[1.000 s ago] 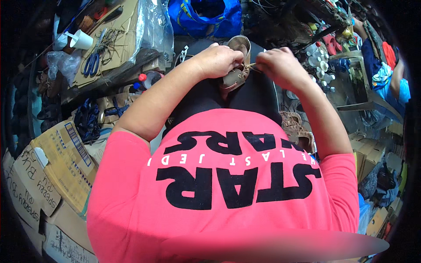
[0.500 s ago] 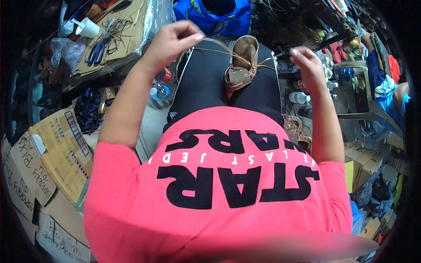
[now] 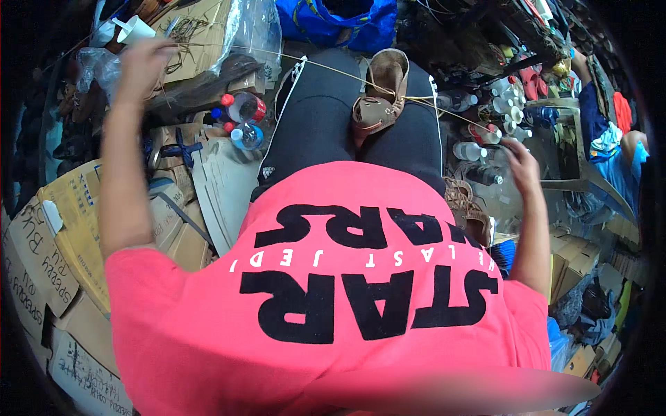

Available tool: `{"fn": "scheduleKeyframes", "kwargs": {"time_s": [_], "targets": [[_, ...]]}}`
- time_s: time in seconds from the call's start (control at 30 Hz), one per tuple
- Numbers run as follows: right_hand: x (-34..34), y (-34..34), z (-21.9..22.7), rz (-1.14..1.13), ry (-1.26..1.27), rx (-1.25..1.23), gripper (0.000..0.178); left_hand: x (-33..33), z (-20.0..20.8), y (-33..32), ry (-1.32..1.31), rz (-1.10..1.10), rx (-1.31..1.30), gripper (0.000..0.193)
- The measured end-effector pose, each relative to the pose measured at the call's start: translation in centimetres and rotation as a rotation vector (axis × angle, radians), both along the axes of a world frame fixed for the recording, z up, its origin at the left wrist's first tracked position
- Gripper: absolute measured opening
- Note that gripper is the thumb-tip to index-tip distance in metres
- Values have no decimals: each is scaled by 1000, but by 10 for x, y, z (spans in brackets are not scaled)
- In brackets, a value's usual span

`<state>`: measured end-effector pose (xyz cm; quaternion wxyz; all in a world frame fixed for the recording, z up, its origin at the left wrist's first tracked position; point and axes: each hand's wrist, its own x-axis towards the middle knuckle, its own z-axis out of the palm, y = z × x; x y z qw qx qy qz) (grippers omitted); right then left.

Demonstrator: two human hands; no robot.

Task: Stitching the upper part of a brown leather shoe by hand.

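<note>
dark trousers bear the brown shoe between both hands (touching neither).

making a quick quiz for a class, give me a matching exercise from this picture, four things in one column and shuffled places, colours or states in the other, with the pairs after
1. shoe
2. lace
3. bag
4. cup

A. blue, at the top edge
B. white, at the upper left
C. brown, on the dark trousers
D. stretched out toward both hands

Pairs: 1-C, 2-D, 3-A, 4-B
</note>
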<state>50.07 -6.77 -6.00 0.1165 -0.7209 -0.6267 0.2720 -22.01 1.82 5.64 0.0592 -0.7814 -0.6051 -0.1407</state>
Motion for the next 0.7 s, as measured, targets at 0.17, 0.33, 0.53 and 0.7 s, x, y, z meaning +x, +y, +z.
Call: {"fn": "scheduleKeyframes", "kwargs": {"time_s": [0.17,0.33,0.53,0.7], "targets": [[273,-106,22,-400,-596,-179,40,-176,85,-25,333,826,89,35],[163,-26,-21,-172,-387,-201,54,-44,-2,-13,-39,305,49,34],[-167,23,20,229,340,126,38,218,-80,-39,-634,-402,-382,46],[-192,44,13,394,282,299,22,198,-79,-31,-636,-193,-674,21]]}}
